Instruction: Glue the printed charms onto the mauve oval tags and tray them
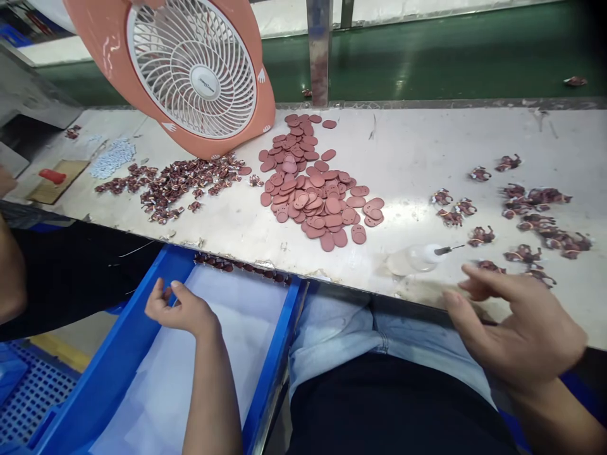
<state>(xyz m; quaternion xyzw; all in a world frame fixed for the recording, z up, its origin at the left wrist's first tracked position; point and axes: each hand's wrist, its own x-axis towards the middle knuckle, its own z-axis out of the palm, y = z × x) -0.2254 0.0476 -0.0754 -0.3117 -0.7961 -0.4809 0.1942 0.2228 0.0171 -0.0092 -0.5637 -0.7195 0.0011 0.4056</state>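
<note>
My left hand (177, 309) hangs over the blue bin (118, 354) below the table edge, fingers curled in a pinch; what it holds, if anything, is hidden. My right hand (512, 328) hovers at the table's front edge with fingers spread and nothing in them, near the small dark red assembled pieces (535, 218) scattered at the right. A pile of flat reddish-brown oval pieces (313, 183) lies mid-table. A small clear glue bottle (420, 256) with a metal tip lies just left of my right hand.
An orange fan (190, 69) leans at the back left. Beside it lie a heap of dark small parts (175, 180), white small parts (112, 158) and a red-handled tool (52, 176). Another person's arm (9, 265) shows at the far left.
</note>
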